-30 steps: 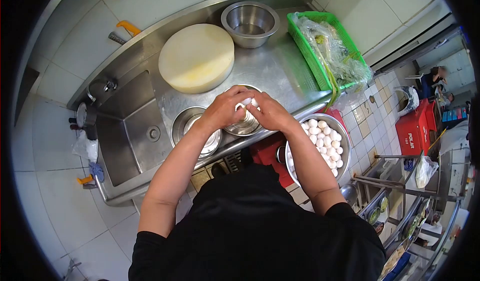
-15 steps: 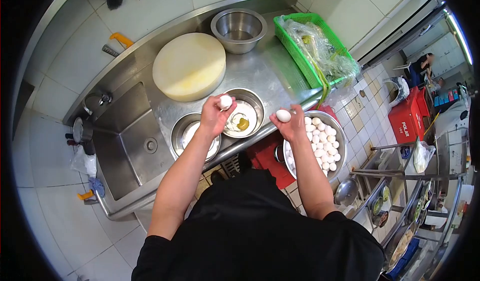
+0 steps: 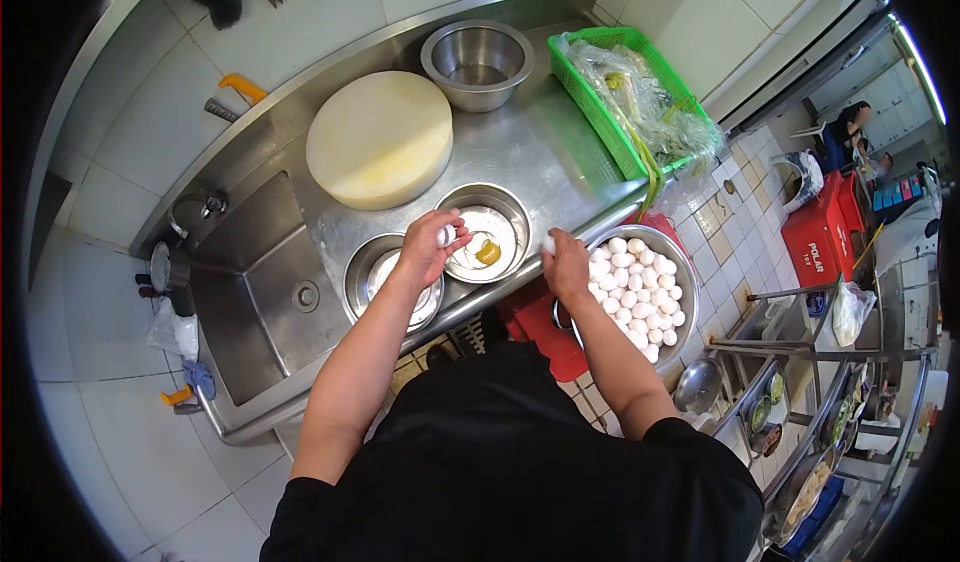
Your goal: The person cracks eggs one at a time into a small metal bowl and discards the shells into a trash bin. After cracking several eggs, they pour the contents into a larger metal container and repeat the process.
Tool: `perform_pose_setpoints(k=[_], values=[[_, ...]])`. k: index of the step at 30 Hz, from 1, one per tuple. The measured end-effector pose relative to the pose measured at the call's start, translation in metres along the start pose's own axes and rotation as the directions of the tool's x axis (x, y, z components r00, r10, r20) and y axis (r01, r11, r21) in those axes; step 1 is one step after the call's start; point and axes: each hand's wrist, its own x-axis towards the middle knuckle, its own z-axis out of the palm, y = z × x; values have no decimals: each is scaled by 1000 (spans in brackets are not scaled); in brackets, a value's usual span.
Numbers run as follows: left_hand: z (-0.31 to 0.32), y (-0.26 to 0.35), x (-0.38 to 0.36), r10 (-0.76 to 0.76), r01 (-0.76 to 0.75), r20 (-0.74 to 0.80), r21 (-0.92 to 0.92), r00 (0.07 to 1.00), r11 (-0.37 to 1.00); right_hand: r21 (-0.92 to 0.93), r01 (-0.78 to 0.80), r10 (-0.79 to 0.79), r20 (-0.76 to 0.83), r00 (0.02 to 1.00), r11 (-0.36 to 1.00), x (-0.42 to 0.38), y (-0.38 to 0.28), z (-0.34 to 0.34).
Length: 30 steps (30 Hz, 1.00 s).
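Observation:
My left hand [image 3: 430,250] is closed round a white egg [image 3: 446,236] at the left rim of a steel bowl [image 3: 516,214]. In that bowl lies a cracked-out egg with a yellow yolk [image 3: 487,253]. My right hand [image 3: 568,270], turned palm down, grips another white egg [image 3: 549,246] by the counter's front edge, right of the bowl. A second steel bowl [image 3: 354,280] stands under my left wrist, its contents partly hidden. Many white eggs [image 3: 640,297] fill a large metal basin [image 3: 690,292] to the right of my right forearm.
A thick round chopping block [image 3: 380,137] and an unused-looking steel bowl [image 3: 478,57] stand behind on the steel counter. At the back right sits a green basket [image 3: 600,112] with plastic-wrapped greens. The sink [image 3: 250,302] lies left. Far right, a person [image 3: 845,137] is near a red cooler [image 3: 815,237].
My right hand has turned from palm up to palm down and shifted slightly left with its egg, toward the counter edge. My left hand has lowered its egg slightly toward the bowl.

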Motion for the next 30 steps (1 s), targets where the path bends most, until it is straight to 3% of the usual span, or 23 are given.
perform_pose_setpoints(k=[1,3,4,5,7,8,9,11,15,16,18,21,24,26,30], values=[[0,2,-1,24,-26,14,114,1000,993,3,11,-11,0,1000,1000,5,-1,1],[3,0,-4,24,-26,19,117,1000,993,331,-78,149,-194,970,940,8,-3,3],[7,0,-4,54,-77,91,268,994,960,587,-138,267,-139,954,798,15,-15,-2],[11,0,-3,71,-135,168,410,983,902,586,-135,263,-137,955,799,21,-25,-10],[30,0,-5,247,-370,286,548,926,750,894,-282,211,218,953,349,30,-52,-34],[38,1,-6,311,-470,354,615,882,633,899,-308,162,269,949,312,32,-63,-37],[45,5,-8,363,-560,427,662,828,498,898,-306,158,268,950,316,33,-71,-36],[50,9,-8,367,-586,476,750,800,306,905,-294,44,295,954,307,36,-85,-32],[45,17,-11,360,-586,487,770,796,252,866,-217,-32,258,966,450,38,-93,-24],[43,19,-12,357,-586,489,771,796,251,852,-163,-75,230,970,497,38,-94,-23],[41,22,-16,262,-467,387,750,884,468,833,-144,-119,243,963,534,38,-95,-23],[35,17,-12,315,-454,346,797,884,398,785,-88,-182,249,951,613,43,-94,-24],[31,13,-8,336,-439,313,791,888,426,700,-99,-202,335,920,707,48,-97,-31],[30,14,-6,335,-439,313,792,889,424,613,45,-275,286,918,789,51,-103,-39],[29,15,-3,344,-446,321,804,882,394,595,191,-370,194,909,781,57,-104,-38]])
